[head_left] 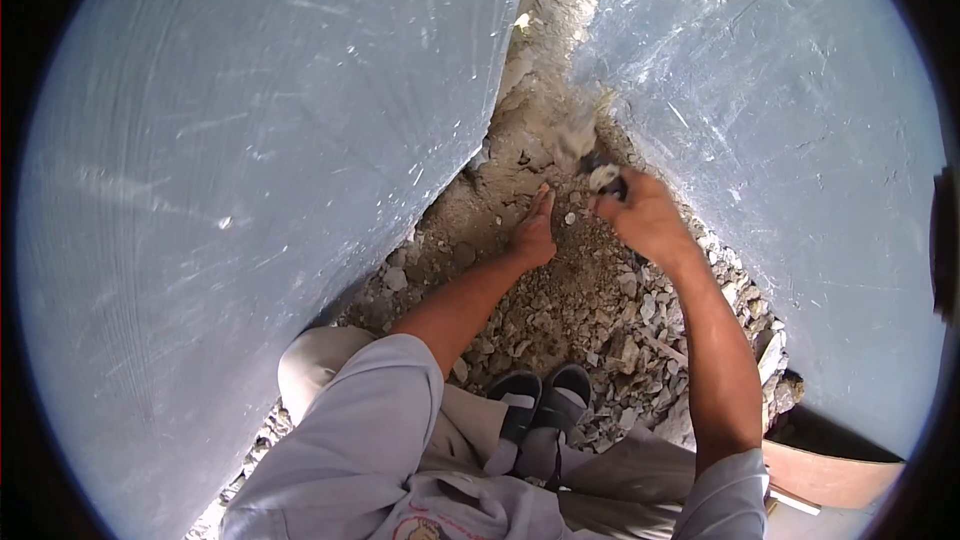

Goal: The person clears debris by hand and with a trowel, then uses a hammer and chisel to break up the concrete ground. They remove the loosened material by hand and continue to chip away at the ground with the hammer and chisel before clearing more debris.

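Note:
My right hand (640, 220) is closed round a dark-handled tool (607, 180). Its pale working end is smeared by motion against the earthy, mortar-like surface (530, 130) in the gap; I cannot tell what kind of tool it is. To the left and slightly lower, my left hand (537, 237) reaches forward with a finger stretched out, its tip right at the same brown surface and nothing visible in the hand. Loose rubble (560, 310) of small stones and grit lies beneath both hands.
Large smooth grey slabs, one on the left (250, 140) and one on the right (790, 110), narrow toward a gap at the top. My sandalled feet (540, 400) stand on the rubble. At lower right sits an orange-brown curved container (835, 480).

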A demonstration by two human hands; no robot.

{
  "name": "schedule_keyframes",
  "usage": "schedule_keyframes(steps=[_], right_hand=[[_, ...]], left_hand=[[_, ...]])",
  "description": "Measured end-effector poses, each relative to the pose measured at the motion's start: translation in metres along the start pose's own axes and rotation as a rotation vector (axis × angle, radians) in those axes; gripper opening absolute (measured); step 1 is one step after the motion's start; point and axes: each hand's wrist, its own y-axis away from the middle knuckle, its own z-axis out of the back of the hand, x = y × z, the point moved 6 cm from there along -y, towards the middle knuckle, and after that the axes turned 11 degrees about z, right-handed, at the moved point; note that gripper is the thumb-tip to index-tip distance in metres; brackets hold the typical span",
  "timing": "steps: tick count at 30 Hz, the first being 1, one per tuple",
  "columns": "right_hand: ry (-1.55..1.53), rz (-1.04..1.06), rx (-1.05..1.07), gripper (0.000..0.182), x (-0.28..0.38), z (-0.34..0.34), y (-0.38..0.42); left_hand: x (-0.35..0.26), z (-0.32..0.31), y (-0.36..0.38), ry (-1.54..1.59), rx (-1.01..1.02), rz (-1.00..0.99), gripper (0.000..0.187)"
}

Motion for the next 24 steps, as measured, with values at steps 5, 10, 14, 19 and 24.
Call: schedule_keyframes(steps=[5,10,14,19,24], right_hand=[[-0.112,0.181,-0.374,0.034,0.023,0.014,0.012],[0.213,0.014,0.188,0.036,-0.047,-0.052,0.018],[0.013,-0.023,0.120,0.036,-0.033,-0.042,0.042],[-0.399,-0.148,-0.077,0.039,-0.048,-0.021,0.059],[-0.643,0.038,-0.303,0.037,-0.025,0.015,0.045]], left_hand=[[0.003,0.001,0.001,-0.021,0.066,0.046,0.093],[0.009,-0.022,-0.006,-0.338,0.230,0.125,0.080],[0.006,-0.018,-0.007,-0.299,0.180,0.085,0.059],[-0.009,0.037,-0.008,-0.014,-0.123,-0.186,0.030],[-0.073,0.130,-0.008,0.181,-0.530,-0.216,0.021]])
